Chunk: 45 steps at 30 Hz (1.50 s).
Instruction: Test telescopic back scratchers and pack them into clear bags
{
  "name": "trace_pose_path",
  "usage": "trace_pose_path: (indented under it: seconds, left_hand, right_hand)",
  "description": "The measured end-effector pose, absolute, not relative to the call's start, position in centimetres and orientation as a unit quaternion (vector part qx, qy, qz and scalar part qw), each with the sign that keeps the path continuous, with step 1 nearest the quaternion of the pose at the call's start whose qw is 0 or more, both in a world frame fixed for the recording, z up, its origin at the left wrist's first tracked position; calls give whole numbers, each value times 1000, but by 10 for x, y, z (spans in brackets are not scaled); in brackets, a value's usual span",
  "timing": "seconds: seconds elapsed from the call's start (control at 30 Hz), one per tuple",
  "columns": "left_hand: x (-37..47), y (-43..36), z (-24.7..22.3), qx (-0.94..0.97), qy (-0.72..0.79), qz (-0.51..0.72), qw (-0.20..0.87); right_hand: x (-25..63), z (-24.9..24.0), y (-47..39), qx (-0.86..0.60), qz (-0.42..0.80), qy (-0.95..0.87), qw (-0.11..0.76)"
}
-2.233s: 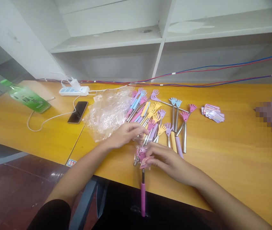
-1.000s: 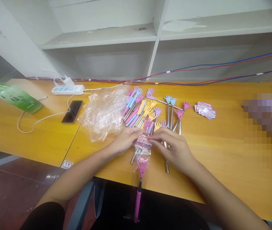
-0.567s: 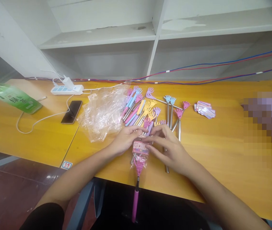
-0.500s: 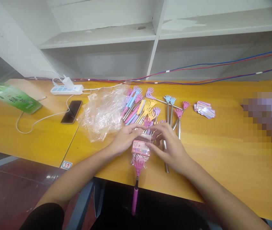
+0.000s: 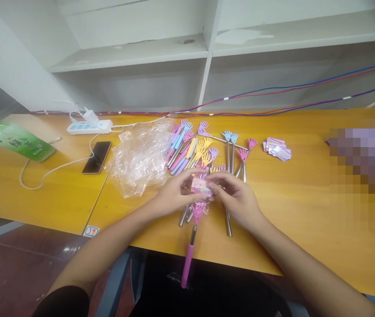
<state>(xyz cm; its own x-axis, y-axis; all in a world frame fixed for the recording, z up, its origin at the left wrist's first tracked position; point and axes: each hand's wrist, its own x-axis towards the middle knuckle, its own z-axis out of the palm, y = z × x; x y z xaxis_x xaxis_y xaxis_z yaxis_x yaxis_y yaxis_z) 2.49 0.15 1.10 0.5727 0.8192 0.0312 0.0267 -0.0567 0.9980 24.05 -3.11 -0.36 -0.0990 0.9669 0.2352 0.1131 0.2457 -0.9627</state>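
A pink back scratcher [image 5: 198,214] in a clear plastic sleeve hangs head-up, its pink handle reaching below the table's front edge. Above its claw is a small pink printed card [image 5: 201,186], at the top of the sleeve. My left hand [image 5: 176,193] pinches the left side of the card and sleeve, thumb below and fingers above. From the right, my right hand [image 5: 236,198] grips the card's other edge between thumb and fingers. Just beyond my fingers lies a pile of back scratchers [image 5: 187,149] in pink, blue, yellow and purple, partly hidden by my hands.
Left of the pile lies a heap of clear plastic sleeves [image 5: 137,160]. Further left are a phone [image 5: 96,157], a power strip [image 5: 90,127] with a white cable, and a green bottle [image 5: 18,138]. Loose cards [image 5: 277,149] lie to the right. Shelving [image 5: 131,57] stands behind the table.
The card has risen slightly toward my fingertips, and both hands have closed in on its sides. The scratcher's claw has come up and a little to the right. The camera view has shifted slightly.
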Motion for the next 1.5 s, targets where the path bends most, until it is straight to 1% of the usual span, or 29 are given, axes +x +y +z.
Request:
trace_pose_path:
  seconds: [0.13, 0.3, 0.47, 0.57, 0.67, 0.77, 0.87, 0.93, 1.0, 1.07, 1.1, 1.2, 1.23, 1.3, 1.37, 1.43, 1.5]
  left_hand:
    - [26, -1, 9, 678, 335, 342, 558]
    - [27, -2, 6, 661, 338, 383, 549]
    - [26, -1, 10, 677, 368, 402, 495]
    - [26, -4, 11, 657, 362, 399, 527]
    - [29, -8, 7, 640, 378, 399, 536]
    - [32, -10, 4, 608, 395, 415, 549]
    - [30, -6, 6, 570, 383, 414, 598]
    - [27, -1, 9, 563, 390, 418, 596]
    - [24, 4, 12, 560, 409, 436, 573]
    - [22, 7, 14, 550, 425, 459, 554]
    - [21, 7, 14, 544, 430, 471, 546]
    - [21, 5, 14, 524, 434, 518, 518]
    - [21, 4, 13, 518, 431, 534, 511]
    - [20, 1, 14, 510, 421, 549, 510]
    - [19, -2, 15, 511, 402, 542, 532]
    - [18, -5, 18, 519, 378, 524, 561]
    - [19, -8, 21, 536, 361, 502, 575]
  right_hand:
    - [244, -3, -29, -432, 345, -658, 511]
    - [247, 2, -32, -415, 309, -707, 481]
    - [250, 5, -36, -388, 285, -747, 459]
    - [244, 0, -36, -408, 332, -694, 492]
    - [233, -8, -35, -427, 455, -571, 533]
    - [228, -13, -32, -416, 552, -516, 506]
    - [232, -10, -27, -406, 579, -519, 480]
    - [238, -5, -24, -393, 567, -536, 486]
    - [242, -1, -22, -381, 546, -546, 509]
    - [242, 3, -27, -383, 538, -559, 501]
    - [239, 5, -32, -393, 535, -574, 480]
    - [223, 8, -60, -429, 527, -629, 378]
    - [216, 9, -71, -435, 529, -634, 360]
    - [209, 13, -92, -450, 529, -620, 367]
    - [217, 20, -107, -471, 514, -605, 384]
    - [248, 32, -113, -503, 487, -595, 395]
    - [304, 47, -112, -547, 415, -586, 431]
